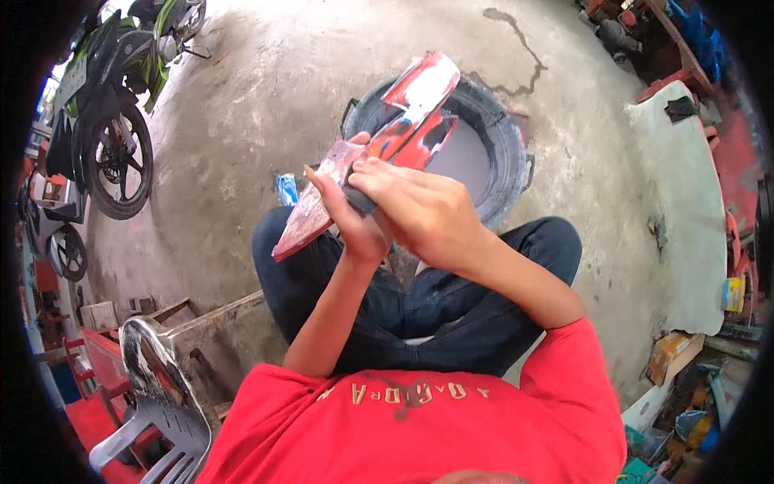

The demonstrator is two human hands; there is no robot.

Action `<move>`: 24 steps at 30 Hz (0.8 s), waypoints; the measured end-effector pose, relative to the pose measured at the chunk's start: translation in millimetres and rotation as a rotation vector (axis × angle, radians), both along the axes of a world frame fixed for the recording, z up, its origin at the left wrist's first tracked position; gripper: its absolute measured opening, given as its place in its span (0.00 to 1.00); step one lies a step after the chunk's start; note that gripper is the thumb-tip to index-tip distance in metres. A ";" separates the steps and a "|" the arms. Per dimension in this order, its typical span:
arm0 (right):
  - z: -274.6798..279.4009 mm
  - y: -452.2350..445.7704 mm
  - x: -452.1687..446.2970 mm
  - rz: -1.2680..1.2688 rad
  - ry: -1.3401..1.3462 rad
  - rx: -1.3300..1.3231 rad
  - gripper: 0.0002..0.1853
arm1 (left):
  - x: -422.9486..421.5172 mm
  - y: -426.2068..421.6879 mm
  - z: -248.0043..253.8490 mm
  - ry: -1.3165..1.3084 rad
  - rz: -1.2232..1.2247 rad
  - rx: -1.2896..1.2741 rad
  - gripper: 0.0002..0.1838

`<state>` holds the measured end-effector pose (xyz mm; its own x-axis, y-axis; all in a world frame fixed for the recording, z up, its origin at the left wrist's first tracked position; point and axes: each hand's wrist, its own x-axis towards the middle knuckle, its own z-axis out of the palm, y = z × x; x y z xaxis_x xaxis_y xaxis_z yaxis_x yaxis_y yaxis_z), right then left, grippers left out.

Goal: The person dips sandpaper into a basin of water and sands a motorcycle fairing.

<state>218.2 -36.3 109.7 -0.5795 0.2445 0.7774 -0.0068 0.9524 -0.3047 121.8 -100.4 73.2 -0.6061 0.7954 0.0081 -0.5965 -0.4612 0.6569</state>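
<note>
A long red and white panel (pixel 310 211), like a motorcycle fairing with worn paint, slants from above my left knee out over a round black tub (pixel 508 133). Its far end (pixel 423 85) is white with red edges. My left hand (pixel 355 222) grips the panel around its middle from the near side, with part of the fingers hidden behind it. Bent over a dark pad (pixel 359 200), possibly folded sandpaper, my right hand (pixel 427 211) presses against the panel close to the left hand. Cloudy grey water (pixel 476 165) lies in the tub.
A blue and white packet (pixel 286 189) lies on the concrete floor left of the tub. Motorcycles (pixel 117 153) stand at the left. A grey plastic chair (pixel 165 395) is at the lower left. Along the right lie a pale sheet (pixel 681 218), a cardboard box (pixel 676 357) and clutter.
</note>
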 end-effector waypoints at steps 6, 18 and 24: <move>-13.3 30.2 5.7 -0.138 -0.193 -0.125 0.18 | 2.7 -2.6 7.0 -0.198 -0.059 0.109 0.52; -7.1 17.9 5.4 -0.127 -0.125 -0.079 0.19 | -4.1 4.7 12.5 -0.164 -0.040 0.135 0.54; -7.3 17.6 2.2 -0.149 -0.101 -0.025 0.18 | -2.9 4.8 7.9 -0.113 -0.028 0.088 0.54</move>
